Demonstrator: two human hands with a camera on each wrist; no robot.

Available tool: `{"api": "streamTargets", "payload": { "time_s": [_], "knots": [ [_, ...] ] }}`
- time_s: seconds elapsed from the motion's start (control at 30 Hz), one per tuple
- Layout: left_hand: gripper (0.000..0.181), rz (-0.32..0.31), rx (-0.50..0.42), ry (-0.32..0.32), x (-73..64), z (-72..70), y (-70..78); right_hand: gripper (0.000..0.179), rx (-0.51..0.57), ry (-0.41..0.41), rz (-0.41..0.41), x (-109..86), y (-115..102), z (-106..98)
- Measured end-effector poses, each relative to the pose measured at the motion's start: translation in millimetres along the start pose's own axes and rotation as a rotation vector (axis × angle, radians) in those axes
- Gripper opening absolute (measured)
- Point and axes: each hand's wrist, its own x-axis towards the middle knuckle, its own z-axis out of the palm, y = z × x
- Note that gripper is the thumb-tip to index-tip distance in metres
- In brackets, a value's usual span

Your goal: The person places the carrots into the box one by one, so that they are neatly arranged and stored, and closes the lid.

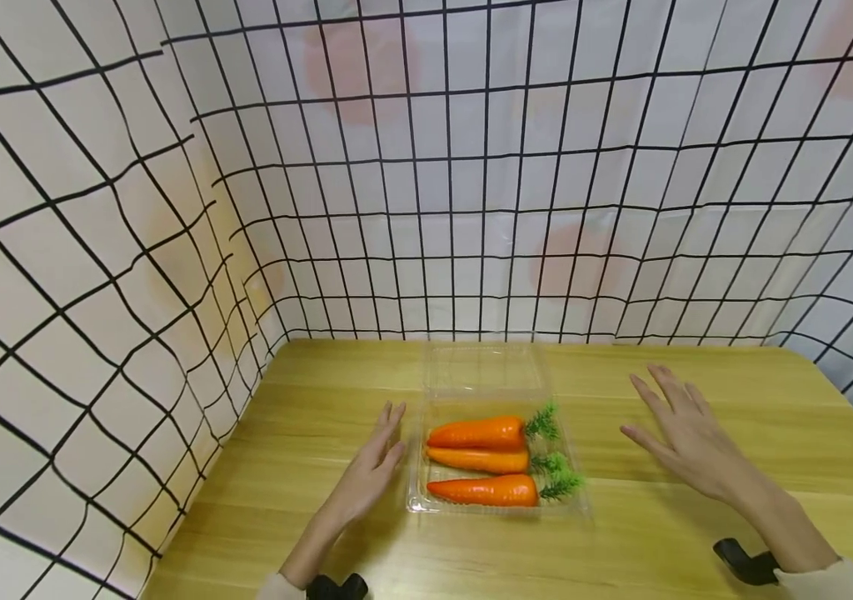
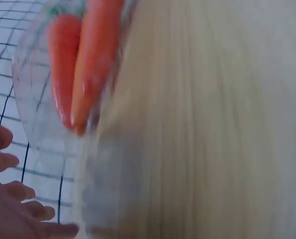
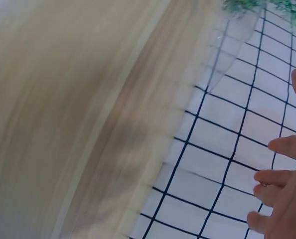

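Note:
Three orange carrots with green tops lie side by side in a clear plastic clamshell box [image 1: 417, 503], its lid [image 1: 485, 367] folded back toward the wall. The near carrot [image 1: 482, 491] is a little apart from the middle carrot [image 1: 477, 460] and the far carrot [image 1: 476, 433]. Just left of the box is my left hand [image 1: 368, 475], fingers extended and holding nothing. My right hand [image 1: 696, 442] hovers to the right of the box, fingers spread, also holding nothing. In the left wrist view, two carrots [image 2: 99, 45] appear blurred beyond the left hand [image 2: 13, 204].
The box stands on a wood-grain table [image 1: 494, 554]. White cloth with a black grid [image 1: 464, 183] rises behind the table and along both sides. A black strap piece [image 1: 745, 562] sits by the right wrist, another [image 1: 336, 587] by the left.

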Motion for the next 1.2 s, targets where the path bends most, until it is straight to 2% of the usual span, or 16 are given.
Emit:
{"api": "streamTargets", "payload": {
  "time_s": [0.07,0.2,0.3,0.4,0.67,0.93,1.07,1.2],
  "knots": [
    [0.059,0.012,0.117,0.012,-0.5,-3.3,-1.6,0.082,-0.045,-0.004,-0.004,-3.3,3.5,1.2],
    [0.062,0.028,0.382,0.074,-1.6,-6.0,-3.4,0.088,-0.096,-0.032,-0.001,-7.6,6.5,4.1],
    [0.064,0.036,0.500,0.111,-2.6,-7.3,-3.7,0.091,-0.126,-0.038,-0.005,-9.6,5.9,8.0],
    [0.066,0.029,0.564,0.136,-3.4,-9.0,-4.0,0.093,-0.149,-0.035,-0.014,-12.1,3.4,12.8],
    [0.068,0.014,0.644,0.169,-1.2,-11.1,-3.8,0.095,-0.158,-0.027,-0.026,-18.8,-2.3,23.1],
    [0.068,0.003,0.637,0.157,1.3,-9.0,-1.6,0.095,-0.169,-0.015,-0.038,-21.7,-2.2,28.8],
    [0.067,0.008,0.614,0.123,11.0,-6.1,2.3,0.089,-0.141,-0.045,-0.024,-15.6,-3.7,28.0],
    [0.067,-0.002,0.570,0.079,27.9,-4.2,5.9,0.083,-0.077,-0.131,0.012,2.5,-7.7,25.2]
  ]
}}
